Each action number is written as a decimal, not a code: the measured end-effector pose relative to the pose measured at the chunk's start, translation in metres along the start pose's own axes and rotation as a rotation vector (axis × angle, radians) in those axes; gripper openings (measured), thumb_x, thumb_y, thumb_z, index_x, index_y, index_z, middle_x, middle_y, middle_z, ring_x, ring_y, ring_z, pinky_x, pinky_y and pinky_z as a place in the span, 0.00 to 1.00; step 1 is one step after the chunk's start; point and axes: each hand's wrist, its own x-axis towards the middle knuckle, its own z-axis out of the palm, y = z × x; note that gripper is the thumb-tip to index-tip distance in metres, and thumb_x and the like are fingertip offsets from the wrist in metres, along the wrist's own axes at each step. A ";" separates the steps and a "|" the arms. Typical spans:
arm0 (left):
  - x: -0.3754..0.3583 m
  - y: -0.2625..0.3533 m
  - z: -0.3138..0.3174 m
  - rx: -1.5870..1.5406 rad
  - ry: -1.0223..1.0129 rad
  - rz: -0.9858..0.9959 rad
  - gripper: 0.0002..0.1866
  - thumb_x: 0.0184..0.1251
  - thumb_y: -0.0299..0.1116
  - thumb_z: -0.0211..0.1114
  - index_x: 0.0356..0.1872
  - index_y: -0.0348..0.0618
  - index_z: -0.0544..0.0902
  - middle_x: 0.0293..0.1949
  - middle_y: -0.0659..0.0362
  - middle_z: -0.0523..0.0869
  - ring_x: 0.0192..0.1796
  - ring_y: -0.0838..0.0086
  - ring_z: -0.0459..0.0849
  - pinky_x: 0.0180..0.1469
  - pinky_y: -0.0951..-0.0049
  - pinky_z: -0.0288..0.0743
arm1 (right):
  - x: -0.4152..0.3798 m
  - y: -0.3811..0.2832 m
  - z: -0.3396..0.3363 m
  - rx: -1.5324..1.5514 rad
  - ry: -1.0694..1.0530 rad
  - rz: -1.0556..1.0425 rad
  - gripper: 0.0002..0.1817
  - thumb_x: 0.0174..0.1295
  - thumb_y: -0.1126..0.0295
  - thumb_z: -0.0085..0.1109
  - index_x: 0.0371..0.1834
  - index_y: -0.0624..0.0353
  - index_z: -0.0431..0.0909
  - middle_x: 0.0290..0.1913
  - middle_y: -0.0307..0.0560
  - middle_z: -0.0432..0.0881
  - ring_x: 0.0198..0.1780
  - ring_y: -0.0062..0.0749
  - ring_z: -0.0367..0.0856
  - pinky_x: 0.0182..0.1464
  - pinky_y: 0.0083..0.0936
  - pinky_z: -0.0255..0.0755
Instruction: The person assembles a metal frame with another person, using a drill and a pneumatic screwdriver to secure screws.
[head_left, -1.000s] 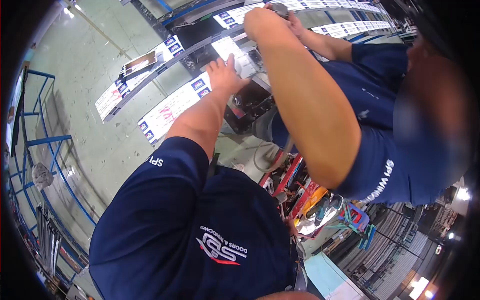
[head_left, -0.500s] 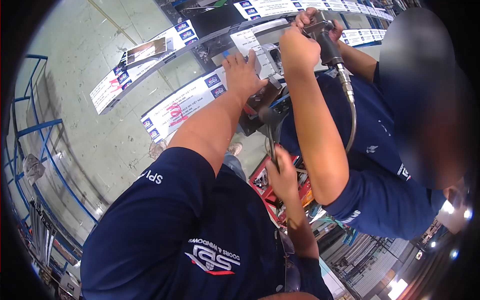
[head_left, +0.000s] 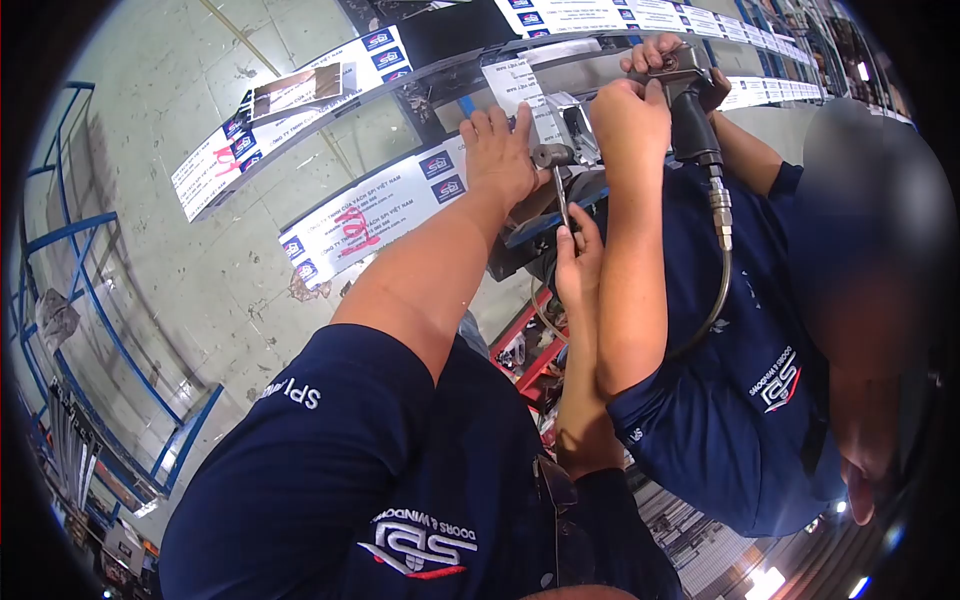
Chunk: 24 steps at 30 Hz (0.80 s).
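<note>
My left hand (head_left: 497,160) lies flat with its fingers stretched over the end of a film-covered profile (head_left: 375,215) with printed labels and red marker writing. My right hand (head_left: 578,255) is closed around the handle of a hammer (head_left: 561,190). The hammer head sits right beside my left wrist and thumb, over the corner where the profiles meet. A white labelled strip (head_left: 522,88) runs up from that corner beyond my left fingertips.
A co-worker close on the right holds a black air tool (head_left: 692,125) with a hose, over the frame. A second labelled profile (head_left: 300,110) runs across the back. Blue metal racks (head_left: 75,235) stand at the left, and a red shelf (head_left: 535,340) lies below my right forearm.
My right hand has brought the hammer up and forward, its head now next to my left hand. The co-worker's body and air tool have shifted right.
</note>
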 end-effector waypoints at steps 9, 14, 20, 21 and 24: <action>0.000 0.000 0.009 0.002 0.030 -0.004 0.55 0.51 0.63 0.76 0.80 0.54 0.62 0.67 0.46 0.71 0.72 0.47 0.62 0.74 0.45 0.49 | 0.034 -0.032 -0.004 -0.186 -0.040 0.066 0.19 0.76 0.70 0.56 0.67 0.59 0.79 0.62 0.49 0.84 0.59 0.31 0.83 0.56 0.28 0.76; 0.001 0.000 0.006 -0.019 -0.010 -0.025 0.58 0.49 0.61 0.79 0.81 0.58 0.60 0.71 0.45 0.70 0.76 0.45 0.61 0.76 0.46 0.48 | 0.143 -0.092 -0.009 -0.074 0.060 -0.226 0.19 0.76 0.71 0.55 0.67 0.60 0.79 0.51 0.41 0.80 0.48 0.23 0.76 0.48 0.22 0.71; 0.002 -0.001 0.005 0.039 -0.045 -0.046 0.58 0.50 0.62 0.79 0.81 0.59 0.59 0.71 0.47 0.69 0.76 0.47 0.61 0.76 0.47 0.47 | 0.065 -0.028 -0.001 0.053 -0.060 -0.126 0.18 0.77 0.73 0.55 0.67 0.62 0.79 0.39 0.31 0.75 0.35 0.14 0.68 0.38 0.14 0.63; 0.003 -0.002 0.006 0.016 -0.051 -0.043 0.58 0.50 0.63 0.78 0.81 0.59 0.59 0.71 0.47 0.69 0.76 0.47 0.61 0.76 0.47 0.47 | 0.051 -0.014 0.001 0.078 -0.075 -0.092 0.18 0.77 0.73 0.55 0.67 0.62 0.79 0.36 0.29 0.75 0.32 0.12 0.66 0.37 0.13 0.62; 0.000 0.001 0.008 -0.007 -0.055 -0.047 0.57 0.50 0.63 0.78 0.82 0.59 0.59 0.71 0.48 0.69 0.76 0.47 0.60 0.76 0.47 0.47 | 0.047 -0.006 0.003 0.020 -0.041 -0.080 0.18 0.77 0.72 0.56 0.67 0.61 0.79 0.33 0.28 0.75 0.30 0.10 0.65 0.34 0.12 0.62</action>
